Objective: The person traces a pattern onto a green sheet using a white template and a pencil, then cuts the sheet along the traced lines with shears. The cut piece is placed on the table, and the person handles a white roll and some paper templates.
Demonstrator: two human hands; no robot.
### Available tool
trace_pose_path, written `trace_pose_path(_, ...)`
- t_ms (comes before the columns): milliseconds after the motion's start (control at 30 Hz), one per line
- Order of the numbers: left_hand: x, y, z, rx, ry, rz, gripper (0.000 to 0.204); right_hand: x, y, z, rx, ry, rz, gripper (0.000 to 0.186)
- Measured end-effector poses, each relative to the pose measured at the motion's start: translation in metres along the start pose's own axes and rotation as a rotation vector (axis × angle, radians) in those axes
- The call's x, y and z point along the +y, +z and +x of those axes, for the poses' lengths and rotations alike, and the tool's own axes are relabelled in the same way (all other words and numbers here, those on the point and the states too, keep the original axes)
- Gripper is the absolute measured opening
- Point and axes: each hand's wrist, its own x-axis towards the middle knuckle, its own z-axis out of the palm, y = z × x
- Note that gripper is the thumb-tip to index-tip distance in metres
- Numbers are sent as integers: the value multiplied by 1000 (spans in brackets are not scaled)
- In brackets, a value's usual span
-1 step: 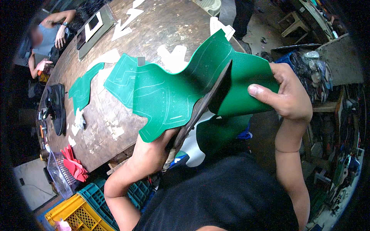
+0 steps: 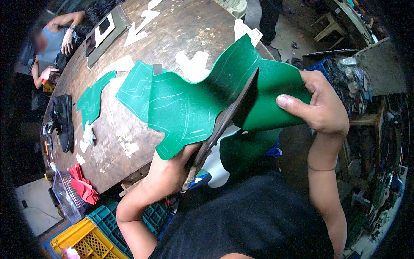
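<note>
A large green leather-like sheet (image 2: 181,108) with pale drawn outlines is held up over the near edge of the table. My right hand (image 2: 319,101) grips its right end, thumb on top and fingers underneath. My left hand (image 2: 168,172) is closed on a pair of dark scissors (image 2: 228,114), its fingers mostly hidden beneath the sheet. One long blade lies above the green material, pointing away and to the right; the other blade is hidden. A lower fold of the sheet hangs near my black shirt, beside a white piece (image 2: 217,170).
On the wooden table (image 2: 116,159) lie cut green pieces (image 2: 97,97), white templates (image 2: 192,62) and a tablet-like device (image 2: 103,30). A black shoe (image 2: 64,123) and red pieces (image 2: 84,185) are at left. Crates (image 2: 88,237) stand below. A person (image 2: 56,39) sits far left.
</note>
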Motion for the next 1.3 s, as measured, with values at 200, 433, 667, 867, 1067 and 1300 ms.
trace_pose_path(200, 3, 9, 9, 3, -61, -212, 40, 2, -5, 10, -151, -54, -64, 29)
trace_pose_path(433, 1, 15, 20, 110, 34, -48, 33, 6, -15, 11, -143, 50, 22, 34)
trace_pose_path(667, -2, 17, 19, 132, 86, -42, 34, 13, -23, 14, -203, 45, -8, 33)
trace_pose_path(867, 4, 22, 33, 41, 39, -266, 62, 17, -19, 16, -175, 37, 31, 31)
trace_pose_path(1067, 9, 21, 51, 87, 115, -84, 69, 26, -23, 20, -300, -10, -134, 36)
trace_pose_path(1300, -4, 30, 53, 26, 20, -304, 56, 79, -41, 27, -211, 131, -136, 47)
